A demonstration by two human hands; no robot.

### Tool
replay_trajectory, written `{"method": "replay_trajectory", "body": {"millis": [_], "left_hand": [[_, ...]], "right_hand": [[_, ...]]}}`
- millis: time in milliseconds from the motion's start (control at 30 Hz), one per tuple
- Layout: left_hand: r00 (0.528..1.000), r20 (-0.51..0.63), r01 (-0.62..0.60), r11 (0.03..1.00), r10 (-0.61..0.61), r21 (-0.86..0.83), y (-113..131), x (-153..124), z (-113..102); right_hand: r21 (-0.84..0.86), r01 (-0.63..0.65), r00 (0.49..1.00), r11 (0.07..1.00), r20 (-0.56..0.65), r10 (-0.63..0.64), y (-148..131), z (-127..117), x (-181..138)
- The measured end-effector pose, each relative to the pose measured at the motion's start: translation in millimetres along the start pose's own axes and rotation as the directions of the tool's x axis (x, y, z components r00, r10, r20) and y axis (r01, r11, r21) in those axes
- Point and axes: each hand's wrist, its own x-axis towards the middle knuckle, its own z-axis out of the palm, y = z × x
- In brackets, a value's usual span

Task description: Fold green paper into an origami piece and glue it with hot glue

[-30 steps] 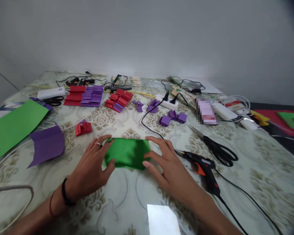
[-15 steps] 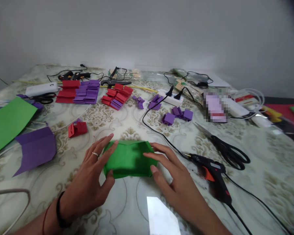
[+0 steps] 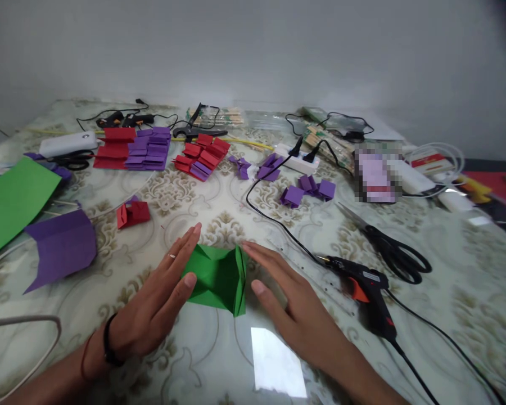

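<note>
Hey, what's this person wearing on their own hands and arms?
The left hand wears a thin silver-coloured ring on one finger, with a black rounded wristband and a thin red cord further up. The right hand shows no jewellery. No gloves or sleeves are visible.

Black-handled scissors lie between a glue gun and a phone.

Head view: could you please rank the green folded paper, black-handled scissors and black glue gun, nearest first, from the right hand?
1. Green folded paper, left side.
2. Black glue gun, right side.
3. Black-handled scissors, right, beyond the gun.
</note>
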Motion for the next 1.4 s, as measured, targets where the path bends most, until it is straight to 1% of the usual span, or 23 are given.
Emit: {"method": "replay_trajectory", "body": {"millis": [167,233,300,400,500,600,667,733,867,1033,1133,1267,1400], "left_hand": [[0.998,0.027,-0.054,0.998,0.054,0.008,-1.0,0.6,9.7],[0.998,0.031,-0.059,0.998,0.059,-0.019,-2.2,0.7,13.7],[0.996,0.059,-0.063,0.997,0.065,-0.035,-4.6,0.7,17.0],[0.993,0.096,-0.063,0.998,0.063,-0.002,-9.8,1.2,21.2],[0.991,0.073,-0.124,0.985,0.116,0.117,-14.8,2.3,27.1],[0.981,0.064,-0.193,0.932,0.182,0.306,-17.6,3.0,34.4],[0.980,0.085,-0.201,0.886,0.183,0.417,-18.0,2.9,38.4],[0.981,0.105,-0.196,0.850,0.166,0.489,-17.5,2.6,41.0],[0.982,0.113,-0.191,0.822,0.154,0.537,-15.9,2.4,43.1],[0.985,0.093,-0.171,0.829,0.144,0.533,-11.5,2.3,41.6],[0.980,0.119,-0.199,0.825,0.160,0.529,-7.0,1.5,40.5],[0.970,0.156,-0.241,0.827,0.187,0.508,-4.5,-0.7,43.8],[0.972,0.166,-0.226,0.838,0.164,0.497,-3.9,-1.8,48.0]], "right_hand": [[-0.102,0.083,0.987,0.991,0.143,-0.068,3.7,10.7,-3.4],[-0.155,0.113,0.983,0.981,0.165,-0.087,6.2,16.3,-3.5],[-0.211,0.134,0.979,0.968,0.181,-0.096,7.3,21.2,-2.5],[-0.288,0.153,0.975,0.945,0.201,-0.097,5.6,27.1,-0.2],[-0.354,0.172,0.971,0.919,0.218,-0.098,3.3,32.4,1.6],[-0.421,0.186,0.966,0.888,0.244,-0.087,2.7,38.4,2.4],[-0.462,0.193,0.963,0.866,0.259,-0.077,3.2,42.7,2.1],[-0.491,0.197,0.962,0.848,0.265,-0.070,3.8,46.5,1.1],[-0.521,0.191,0.964,0.832,0.259,-0.059,4.9,51.0,-0.4],[-0.504,0.190,0.963,0.842,0.263,-0.060,1.9,46.7,2.5],[-0.498,0.189,0.964,0.846,0.260,-0.062,-1.8,43.6,1.9],[-0.480,0.202,0.952,0.854,0.301,-0.055,-5.0,45.1,-3.0],[-0.455,0.203,0.948,0.867,0.314,-0.056,-4.3,42.0,-3.3]]}}
